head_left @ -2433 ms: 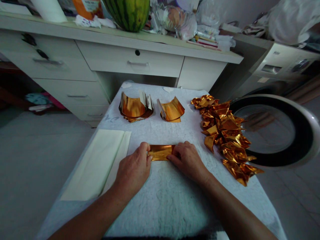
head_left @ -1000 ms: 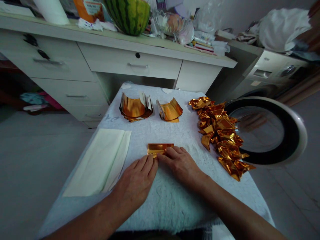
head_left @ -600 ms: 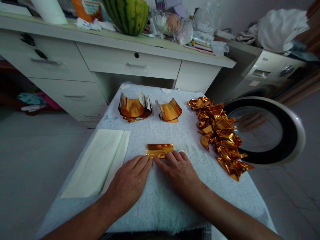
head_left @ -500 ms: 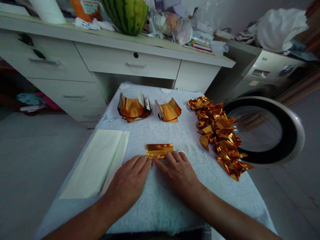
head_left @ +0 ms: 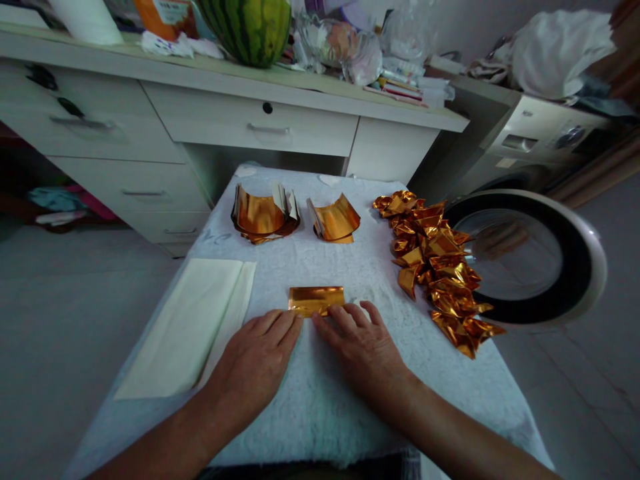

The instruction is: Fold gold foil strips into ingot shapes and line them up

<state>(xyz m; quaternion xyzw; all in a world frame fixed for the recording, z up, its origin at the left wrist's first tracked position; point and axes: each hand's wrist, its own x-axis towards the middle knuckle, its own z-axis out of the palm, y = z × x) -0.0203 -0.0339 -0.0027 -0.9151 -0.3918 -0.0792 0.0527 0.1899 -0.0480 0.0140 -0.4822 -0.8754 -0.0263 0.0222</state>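
Note:
A sheet of gold foil paper, folded into a narrow strip, lies flat on the cloth-covered table in front of me. My left hand has its fingers together, pinning the strip's near left corner. Along the near edge to the right, my right hand presses with thumb and fingertips, the outer fingers slightly raised. The fingertips hide part of that near edge. Beyond the strip stand two curved stacks of gold foil paper, a larger stack on the left and a smaller stack beside it.
Folded gold foil pieces are heaped along the table's right side. Pale folded paper lies at the left. Past the table are a white desk bearing a watermelon and a washing machine with its round door open.
My right thumb has slid a little to the right along the strip's near edge, away from my left hand. The left hand stays in place, and the view has shifted slightly.

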